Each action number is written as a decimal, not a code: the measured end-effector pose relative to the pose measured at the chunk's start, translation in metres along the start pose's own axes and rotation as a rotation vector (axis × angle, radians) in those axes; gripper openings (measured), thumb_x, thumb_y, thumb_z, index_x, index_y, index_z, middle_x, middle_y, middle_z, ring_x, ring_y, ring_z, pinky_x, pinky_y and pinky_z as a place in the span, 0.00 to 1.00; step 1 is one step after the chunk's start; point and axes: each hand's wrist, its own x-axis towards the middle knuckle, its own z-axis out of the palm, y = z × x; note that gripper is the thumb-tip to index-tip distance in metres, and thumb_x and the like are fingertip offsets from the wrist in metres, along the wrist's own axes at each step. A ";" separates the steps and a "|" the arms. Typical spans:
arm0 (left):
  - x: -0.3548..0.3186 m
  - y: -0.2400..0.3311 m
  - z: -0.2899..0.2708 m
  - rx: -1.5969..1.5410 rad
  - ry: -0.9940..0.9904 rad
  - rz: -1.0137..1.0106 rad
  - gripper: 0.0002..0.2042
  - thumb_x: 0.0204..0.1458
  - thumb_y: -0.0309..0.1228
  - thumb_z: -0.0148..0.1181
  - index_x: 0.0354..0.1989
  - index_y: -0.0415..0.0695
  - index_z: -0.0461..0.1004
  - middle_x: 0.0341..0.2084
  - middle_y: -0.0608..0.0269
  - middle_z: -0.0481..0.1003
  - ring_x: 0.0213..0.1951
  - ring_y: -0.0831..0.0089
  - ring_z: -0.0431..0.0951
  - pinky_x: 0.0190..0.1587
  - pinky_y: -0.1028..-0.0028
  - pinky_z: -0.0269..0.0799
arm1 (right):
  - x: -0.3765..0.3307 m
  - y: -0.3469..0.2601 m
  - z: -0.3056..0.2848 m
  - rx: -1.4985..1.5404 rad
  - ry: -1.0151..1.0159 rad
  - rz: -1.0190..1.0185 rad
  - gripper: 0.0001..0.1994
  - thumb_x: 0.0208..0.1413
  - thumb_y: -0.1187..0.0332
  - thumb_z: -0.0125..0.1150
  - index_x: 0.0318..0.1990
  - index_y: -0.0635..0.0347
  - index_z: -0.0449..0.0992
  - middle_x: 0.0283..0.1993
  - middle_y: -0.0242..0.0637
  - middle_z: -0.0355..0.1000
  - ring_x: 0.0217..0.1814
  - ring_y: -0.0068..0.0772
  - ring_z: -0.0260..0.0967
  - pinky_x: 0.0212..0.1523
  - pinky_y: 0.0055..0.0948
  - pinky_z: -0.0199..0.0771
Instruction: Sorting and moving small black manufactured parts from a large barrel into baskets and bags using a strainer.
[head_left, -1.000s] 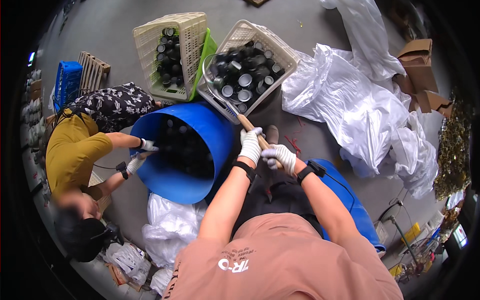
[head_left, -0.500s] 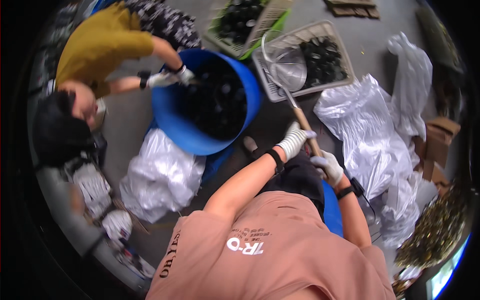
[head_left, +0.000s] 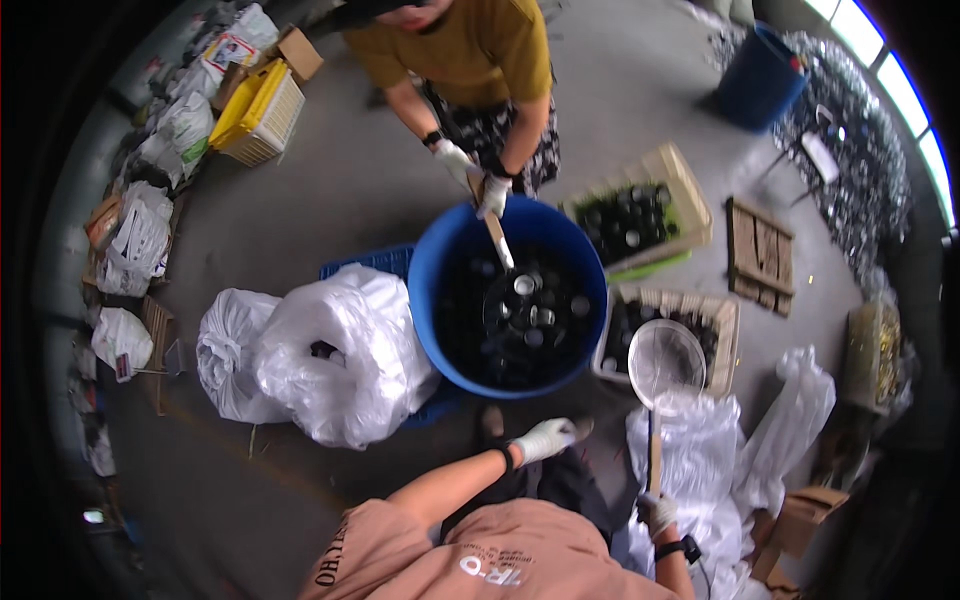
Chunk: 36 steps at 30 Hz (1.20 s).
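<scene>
My right hand, in a white glove, is closed round the wooden handle of a long-handled mesh strainer. The round mesh head is over the right part of a beige crate of dark, bottle-like pieces. My left hand, also gloved, is off the handle and in front of my body, fingers stretched to the right, nothing visible in it. Ahead stands a big blue tub holding many dark, glassy pieces. Across it, a co-worker's gloved hands grip a wooden handle reaching into the tub.
White plastic sacks crowd the tub's left side. Clear plastic bags lie by my right hand. A second crate of dark pieces stands beyond the first, near a wooden pallet. A yellow crate is far left.
My left hand has let go of the strainer's handle; the right hand still holds it. The strainer now points more straight ahead. The view has turned, bringing the tub to the middle.
</scene>
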 end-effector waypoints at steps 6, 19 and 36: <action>-0.059 -0.082 -0.106 -0.057 0.211 -0.139 0.13 0.54 0.34 0.56 0.44 0.41 0.76 0.27 0.61 0.78 0.27 0.73 0.77 0.30 0.72 0.73 | 0.015 0.010 0.053 0.203 -0.035 0.184 0.06 0.48 0.70 0.63 0.25 0.55 0.71 0.18 0.30 0.66 0.15 0.25 0.62 0.18 0.26 0.62; -0.125 -0.185 -0.175 -0.007 0.449 -0.338 0.11 0.54 0.35 0.54 0.39 0.43 0.77 0.27 0.58 0.79 0.26 0.68 0.79 0.30 0.69 0.75 | 0.020 0.012 0.105 0.326 -0.170 0.203 0.06 0.51 0.71 0.61 0.27 0.54 0.70 0.18 0.30 0.66 0.16 0.25 0.62 0.18 0.26 0.61; -0.125 -0.191 -0.201 0.301 0.384 -0.349 0.14 0.53 0.39 0.52 0.40 0.46 0.78 0.27 0.57 0.80 0.27 0.67 0.80 0.34 0.67 0.75 | 0.008 0.018 0.126 0.481 -0.095 0.149 0.09 0.50 0.73 0.60 0.23 0.52 0.66 0.16 0.28 0.63 0.14 0.23 0.60 0.15 0.22 0.57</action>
